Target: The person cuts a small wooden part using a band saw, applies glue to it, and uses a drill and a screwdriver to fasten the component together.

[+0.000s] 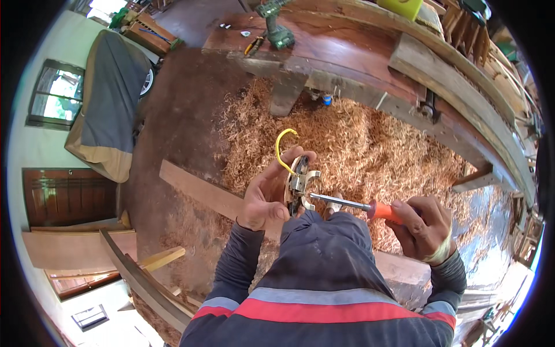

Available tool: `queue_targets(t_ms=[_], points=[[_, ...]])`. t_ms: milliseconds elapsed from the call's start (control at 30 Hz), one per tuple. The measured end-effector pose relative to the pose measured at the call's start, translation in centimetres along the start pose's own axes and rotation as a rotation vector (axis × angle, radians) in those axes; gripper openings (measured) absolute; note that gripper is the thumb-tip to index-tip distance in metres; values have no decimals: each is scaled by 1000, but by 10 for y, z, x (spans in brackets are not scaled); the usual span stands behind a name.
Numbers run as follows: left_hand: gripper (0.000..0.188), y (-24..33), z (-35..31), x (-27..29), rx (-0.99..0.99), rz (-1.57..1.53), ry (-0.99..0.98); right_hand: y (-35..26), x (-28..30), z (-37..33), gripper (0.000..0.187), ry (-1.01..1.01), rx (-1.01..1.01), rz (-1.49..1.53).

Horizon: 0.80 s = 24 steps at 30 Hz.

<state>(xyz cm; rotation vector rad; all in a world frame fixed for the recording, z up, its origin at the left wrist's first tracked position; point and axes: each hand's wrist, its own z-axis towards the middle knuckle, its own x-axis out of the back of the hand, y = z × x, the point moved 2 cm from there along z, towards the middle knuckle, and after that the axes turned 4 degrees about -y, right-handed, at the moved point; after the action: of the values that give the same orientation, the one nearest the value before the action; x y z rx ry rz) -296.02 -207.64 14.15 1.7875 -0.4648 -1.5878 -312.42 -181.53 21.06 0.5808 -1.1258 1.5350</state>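
Note:
My left hand is closed around a small electrical fitting with a dark body, a pale rim and metal contacts. A stiff yellow wire curls up out of it and bends over at the top. In my right hand is a screwdriver, gripped by its orange handle. Its steel shaft lies almost level and points left, with the tip close by the fitting's lower right side. Whether the tip touches the fitting I cannot tell. Both hands are in front of my lap.
Ahead stands a wooden workbench bearing a green drill and yellow-black pliers. Wood shavings cover the floor beneath it. A plank lies left of my hands. Farther left are a covered object and leaning boards.

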Motion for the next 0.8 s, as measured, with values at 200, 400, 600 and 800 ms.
queue_targets(t_ms=[200,400,600,800], points=[[113,52,65,39,-23,64,-61,32,-14,82,56,-10,33,-61],[114,113,143,107,-1,222,-165,48,-41,173,50,31,134,-363],[112,198,208,159,110,229,-275,54,-61,276,48,-84,139,-369],[103,249,260,188,270,316,-329,74,-77,343,55,-167,-179,35]])
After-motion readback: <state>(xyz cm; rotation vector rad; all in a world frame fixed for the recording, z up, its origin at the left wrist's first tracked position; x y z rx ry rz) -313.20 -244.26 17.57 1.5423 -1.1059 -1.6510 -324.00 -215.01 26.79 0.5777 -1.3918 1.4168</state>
